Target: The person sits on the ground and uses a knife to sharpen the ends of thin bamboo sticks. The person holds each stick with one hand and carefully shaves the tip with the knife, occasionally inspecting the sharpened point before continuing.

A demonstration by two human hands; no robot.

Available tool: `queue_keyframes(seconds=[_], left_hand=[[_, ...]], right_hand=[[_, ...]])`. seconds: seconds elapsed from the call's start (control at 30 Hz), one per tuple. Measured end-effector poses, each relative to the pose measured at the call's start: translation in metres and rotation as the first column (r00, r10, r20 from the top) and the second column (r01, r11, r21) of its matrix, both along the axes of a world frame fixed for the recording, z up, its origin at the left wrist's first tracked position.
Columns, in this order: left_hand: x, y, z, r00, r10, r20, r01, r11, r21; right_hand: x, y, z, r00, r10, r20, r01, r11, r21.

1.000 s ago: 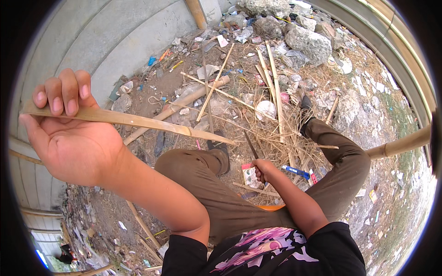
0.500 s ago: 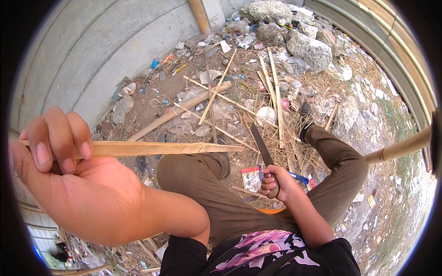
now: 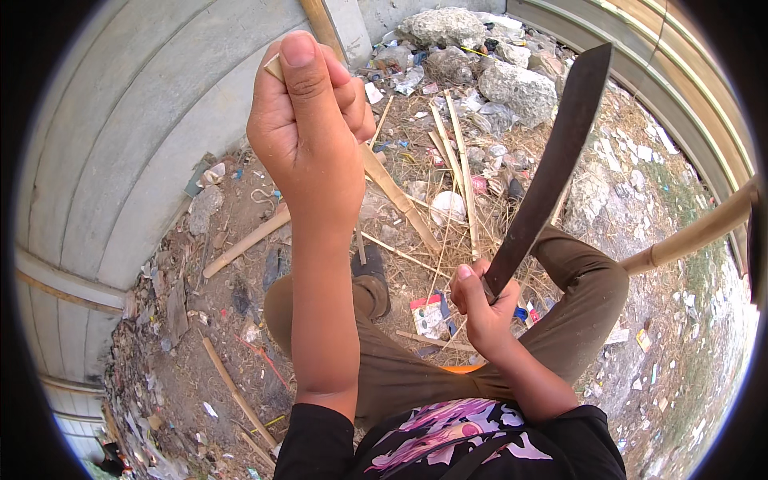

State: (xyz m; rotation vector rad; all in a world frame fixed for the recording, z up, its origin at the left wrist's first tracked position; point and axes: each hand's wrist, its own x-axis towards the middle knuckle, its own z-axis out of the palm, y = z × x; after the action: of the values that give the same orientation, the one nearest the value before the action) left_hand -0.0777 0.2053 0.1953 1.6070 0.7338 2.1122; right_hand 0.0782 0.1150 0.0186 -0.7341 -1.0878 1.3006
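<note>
My left hand (image 3: 308,120) is raised in front of me, its fingers wrapped round a split bamboo strip (image 3: 400,200). One end of the strip pokes out beside my thumb. The longer part slants down from under my fingers toward the ground between my legs. In my right hand (image 3: 486,312), lower and near my knee, the handle of a machete (image 3: 552,160) is gripped. Its dark, broad blade points up and away to the right, apart from the strip. My fingers hide most of the handle.
Long bamboo strips (image 3: 464,172) lie on the littered ground ahead. A bamboo pole (image 3: 248,242) rests beyond my left knee, another pole (image 3: 696,232) at the right. Rocks (image 3: 518,90) are piled at the back. A concrete wall (image 3: 160,120) stands at the left.
My left hand has swung up and rightward, turning the bamboo strip from level to slanting downward away from me. My right hand has tilted the machete's blade up and to the right.
</note>
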Motion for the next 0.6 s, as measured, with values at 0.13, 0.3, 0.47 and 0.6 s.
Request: queue_keyframes(seconds=[0.13, 0.3, 0.47, 0.6], left_hand=[[0.015, 0.011, -0.012, 0.997, -0.083, 0.005, 0.083, 0.996, -0.028], [0.018, 0.015, -0.018, 0.975, -0.221, -0.003, 0.220, 0.973, -0.070], [0.018, 0.013, -0.023, 0.947, -0.316, -0.063, 0.314, 0.949, -0.033], [0.034, 0.018, -0.023, 0.974, -0.213, -0.072, 0.212, 0.977, -0.032]], right_hand=[[-0.005, 0.016, -0.037, 0.922, 0.385, -0.030, -0.309, 0.689, -0.656], [0.011, 0.022, -0.032, 0.910, 0.209, 0.357, -0.048, 0.910, -0.412], [0.025, 0.016, 0.030, 0.987, -0.130, 0.095, 0.129, 0.992, 0.008], [0.012, 0.012, -0.043, 0.987, 0.159, -0.003, -0.142, 0.875, -0.463]])
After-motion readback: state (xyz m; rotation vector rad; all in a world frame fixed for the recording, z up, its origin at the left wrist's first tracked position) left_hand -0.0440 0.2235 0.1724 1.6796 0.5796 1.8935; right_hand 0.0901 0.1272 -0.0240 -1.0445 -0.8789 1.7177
